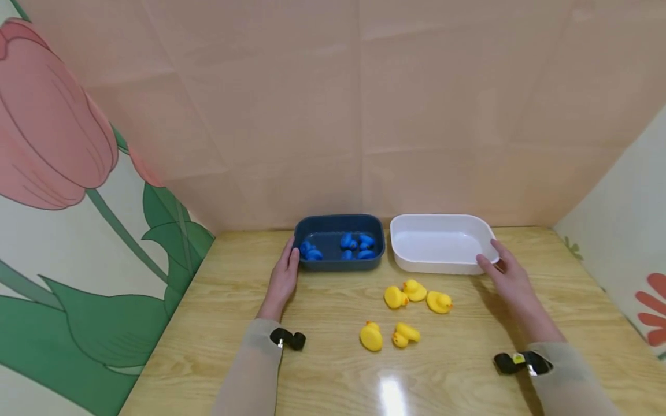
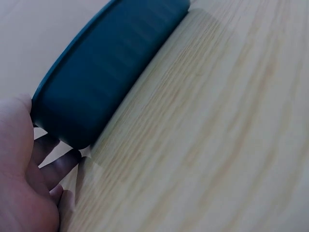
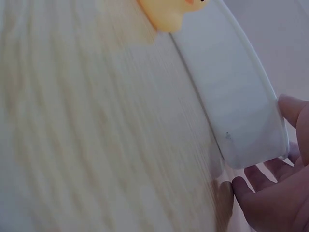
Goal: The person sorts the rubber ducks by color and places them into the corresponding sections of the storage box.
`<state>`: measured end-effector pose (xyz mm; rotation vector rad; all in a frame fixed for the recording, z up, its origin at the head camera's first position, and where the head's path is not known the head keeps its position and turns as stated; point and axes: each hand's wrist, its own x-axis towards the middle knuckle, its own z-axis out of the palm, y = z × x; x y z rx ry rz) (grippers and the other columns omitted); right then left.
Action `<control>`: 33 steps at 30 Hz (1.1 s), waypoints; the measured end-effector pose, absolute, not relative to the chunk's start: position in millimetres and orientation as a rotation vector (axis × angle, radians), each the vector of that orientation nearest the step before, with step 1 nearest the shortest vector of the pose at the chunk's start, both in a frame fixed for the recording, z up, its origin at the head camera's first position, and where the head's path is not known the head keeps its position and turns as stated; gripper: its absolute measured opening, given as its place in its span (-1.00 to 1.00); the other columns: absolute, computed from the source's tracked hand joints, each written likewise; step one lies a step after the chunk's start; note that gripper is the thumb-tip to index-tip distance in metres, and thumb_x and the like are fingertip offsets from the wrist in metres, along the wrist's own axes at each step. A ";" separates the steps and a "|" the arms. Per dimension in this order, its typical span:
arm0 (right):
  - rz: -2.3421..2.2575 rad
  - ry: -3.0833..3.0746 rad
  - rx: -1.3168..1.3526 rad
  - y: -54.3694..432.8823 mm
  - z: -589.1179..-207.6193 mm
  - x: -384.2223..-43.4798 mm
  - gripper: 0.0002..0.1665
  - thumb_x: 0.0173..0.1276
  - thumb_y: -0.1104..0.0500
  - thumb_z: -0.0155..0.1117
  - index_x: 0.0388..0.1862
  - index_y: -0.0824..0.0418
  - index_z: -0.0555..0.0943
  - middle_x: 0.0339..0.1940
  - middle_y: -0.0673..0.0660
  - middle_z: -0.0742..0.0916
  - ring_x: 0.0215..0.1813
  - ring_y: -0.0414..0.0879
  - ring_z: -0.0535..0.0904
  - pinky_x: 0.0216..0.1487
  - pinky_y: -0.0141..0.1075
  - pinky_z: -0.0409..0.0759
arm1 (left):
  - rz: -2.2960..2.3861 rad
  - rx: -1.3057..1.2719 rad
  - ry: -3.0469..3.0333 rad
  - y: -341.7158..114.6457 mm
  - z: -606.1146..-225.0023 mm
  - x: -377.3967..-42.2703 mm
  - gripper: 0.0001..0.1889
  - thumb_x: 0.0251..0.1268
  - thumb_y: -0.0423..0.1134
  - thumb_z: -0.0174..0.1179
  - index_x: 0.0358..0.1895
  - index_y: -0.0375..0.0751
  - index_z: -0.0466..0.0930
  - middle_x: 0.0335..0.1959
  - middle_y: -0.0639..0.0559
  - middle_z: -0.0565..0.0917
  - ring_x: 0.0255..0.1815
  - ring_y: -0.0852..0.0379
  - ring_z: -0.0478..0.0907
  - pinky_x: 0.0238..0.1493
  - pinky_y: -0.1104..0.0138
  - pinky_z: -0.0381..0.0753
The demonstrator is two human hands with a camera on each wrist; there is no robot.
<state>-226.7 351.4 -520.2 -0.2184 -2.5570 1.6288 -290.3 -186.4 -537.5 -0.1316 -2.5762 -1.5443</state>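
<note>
The left hand (image 1: 282, 277) has its grip clasped on the left end of a dark blue rectangular tray with rounded corners (image 1: 338, 265), thumb at the rim and fingers against the outside of the end wall. The right hand (image 1: 510, 280) grasps the right end of a glossy white tray of similar shape (image 1: 434, 267), its thumb at the near rim and its fingers round the end. Both trays stand upright, side by side with a narrow gap between, at the back of a pale wood-grain counter (image 1: 322, 375), close to a pinkish-beige backdrop (image 1: 286, 115). Small shiny blue figures (image 1: 314, 254) lie in the blue tray, one cluster at its left end and another right of the middle. Five small yellow toy ducks with orange beaks (image 1: 396, 297) lie on the counter: three close together just in front of the white tray, two nearer the person and apart. Sheer pale sleeves (image 1: 255, 364) cover both forearms, each with a black strap (image 1: 287, 339) near the wrist
</note>
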 end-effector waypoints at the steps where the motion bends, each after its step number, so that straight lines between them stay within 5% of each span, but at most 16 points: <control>1: 1.634 -2.554 -0.214 350.0 -520.0 -227.0 0.05 0.77 -0.24 0.12 0.90 0.08 -0.17 0.79 0.51 0.10 0.69 0.57 0.13 0.67 0.36 0.10 | -1.546 -0.130 -2.576 -186.5 -537.2 -290.2 -0.39 0.91 0.10 -0.18 0.83 0.16 0.10 0.79 -0.04 0.22 0.76 -0.22 0.15 0.72 -0.18 0.12; 11: 1.580 -2.591 -0.195 342.9 -520.1 -228.4 0.08 0.74 -0.29 0.14 0.90 0.02 -0.17 0.71 0.58 0.26 0.65 0.50 0.26 0.69 0.00 0.26 | -1.523 -0.122 -2.604 -186.2 -538.7 -291.6 -0.38 0.91 0.12 -0.21 0.84 0.15 0.07 0.79 -0.03 0.20 0.77 -0.21 0.14 0.72 -0.17 0.11; 17: 1.605 -2.577 -0.168 343.0 -521.9 -230.8 0.07 0.76 -0.28 0.13 0.90 0.03 -0.20 0.75 0.55 0.17 0.68 0.53 0.18 0.70 0.24 0.13 | -1.527 -0.114 -2.613 -186.0 -538.5 -291.4 -0.36 0.91 0.15 -0.24 0.86 0.13 0.01 0.81 -0.03 0.16 0.78 -0.20 0.10 0.73 -0.17 0.08; 21: 1.628 -2.564 -0.148 344.6 -525.7 -231.8 0.07 0.77 -0.24 0.13 0.90 0.03 -0.22 0.78 0.52 0.11 0.70 0.54 0.11 0.72 0.23 0.05 | -1.544 -0.101 -2.603 -187.2 -536.9 -288.8 -0.27 0.87 0.26 -0.27 0.86 0.06 -0.03 0.82 -0.05 0.11 0.79 -0.21 0.06 0.74 -0.16 0.04; 24: 1.674 -2.534 -0.125 345.6 -528.8 -231.6 0.07 0.78 -0.19 0.14 0.90 0.02 -0.26 0.80 0.48 0.06 0.73 0.51 0.05 0.73 -0.21 0.09 | -1.563 -0.108 -2.581 -188.9 -532.8 -284.7 -0.24 0.84 0.30 -0.24 0.86 0.06 -0.04 0.82 -0.06 0.12 0.79 -0.19 0.08 0.74 -0.15 0.06; 28: 1.738 -2.479 -0.086 346.0 -531.1 -231.6 0.10 0.78 -0.14 0.17 0.89 0.04 -0.30 0.81 0.46 0.03 0.76 0.47 -0.01 0.41 -0.73 0.14 | -1.561 -0.120 -2.566 -189.9 -521.8 -276.8 -0.25 0.83 0.29 -0.16 0.86 0.14 -0.05 0.82 -0.02 0.14 0.78 -0.17 0.11 0.72 -0.17 0.11; 33: 1.765 -2.468 -0.066 346.9 -532.6 -231.8 0.14 0.77 -0.13 0.18 0.88 0.01 -0.37 0.82 0.42 -0.02 0.77 0.44 -0.06 0.38 -0.76 0.11 | -1.537 -0.143 -2.569 -189.6 -510.7 -266.7 -0.28 0.84 0.22 -0.09 0.85 0.18 -0.02 0.82 0.01 0.11 0.80 -0.15 0.05 0.73 -0.18 0.08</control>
